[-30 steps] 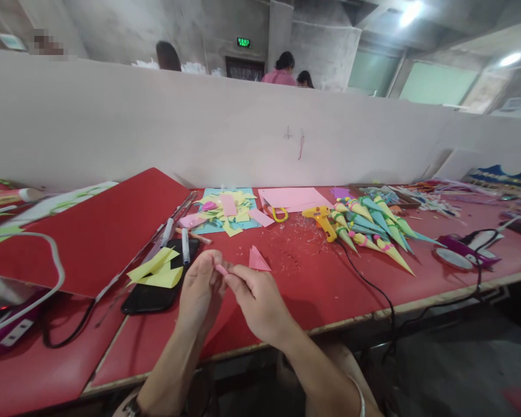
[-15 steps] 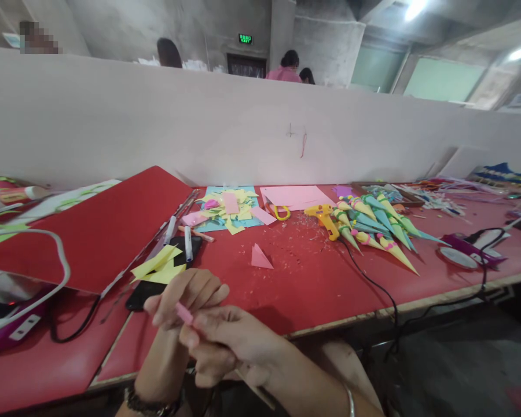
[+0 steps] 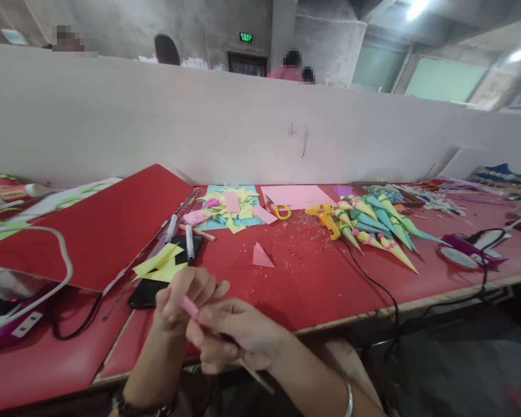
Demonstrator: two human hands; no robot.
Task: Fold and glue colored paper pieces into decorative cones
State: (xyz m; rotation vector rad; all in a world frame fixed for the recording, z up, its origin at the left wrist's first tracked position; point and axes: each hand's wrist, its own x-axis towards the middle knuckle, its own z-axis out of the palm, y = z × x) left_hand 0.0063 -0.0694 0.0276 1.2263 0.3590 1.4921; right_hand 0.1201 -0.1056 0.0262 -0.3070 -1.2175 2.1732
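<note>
Near the table's front edge, my left hand (image 3: 186,292) pinches one end of a small pink paper strip (image 3: 190,306). The fingers of my right hand (image 3: 230,333) close on the strip's other end, and a thin stick (image 3: 256,376) sticks out below that palm. Both hands touch or nearly touch around the paper. Beyond them a folded pink paper piece (image 3: 263,256) lies on the red table (image 3: 304,289). Yellow paper pieces (image 3: 161,263) rest on a black phone (image 3: 145,294) to the left of my hands.
A yellow glue gun (image 3: 325,219) lies beside a pile of paper cones (image 3: 373,223). Yellow-handled scissors (image 3: 282,213), paper scraps (image 3: 232,208) and a marker (image 3: 189,243) lie farther back. A red board (image 3: 99,231) is at left; people sit beyond the white partition (image 3: 226,127).
Both hands have shifted slightly to the right with the pink strip between them. More of the stick shows below my right hand.
</note>
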